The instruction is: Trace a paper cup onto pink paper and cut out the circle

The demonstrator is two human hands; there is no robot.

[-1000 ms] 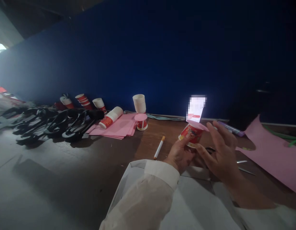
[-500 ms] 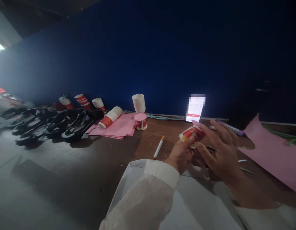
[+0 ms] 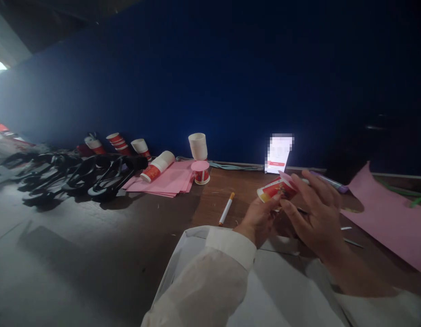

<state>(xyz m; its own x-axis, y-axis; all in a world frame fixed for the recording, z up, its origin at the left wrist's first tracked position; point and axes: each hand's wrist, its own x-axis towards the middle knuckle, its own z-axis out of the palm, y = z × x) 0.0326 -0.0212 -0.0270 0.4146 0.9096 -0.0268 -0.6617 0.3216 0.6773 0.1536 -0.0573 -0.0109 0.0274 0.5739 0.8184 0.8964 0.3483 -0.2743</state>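
My left hand [image 3: 260,218] is closed around a red and white paper cup [image 3: 273,190], which lies tilted on its side in the grip. A pink paper disc [image 3: 288,180] covers the cup's right end, with its edge sticking out above. Curved around this covered end is my right hand [image 3: 317,213], its thumb low on the cup and its forefinger at the disc's edge. The other right fingers are stretched out. Left of my hands, another red cup [image 3: 202,176] with a pink disc on top stands on the brown table [image 3: 244,181].
A white and orange pen [image 3: 226,209] lies left of my hands. Behind stands a lit phone [image 3: 278,154]. Cut pink paper [image 3: 387,213] and a scissors-like blade [image 3: 353,243] lie right. Pink sheets [image 3: 176,181], stacked cups [image 3: 159,166] and black sandals [image 3: 108,179] are left. A white box [image 3: 281,290] is in front.
Both hands and the held cup have shifted slightly to the right. The hold on the cup looks the same.
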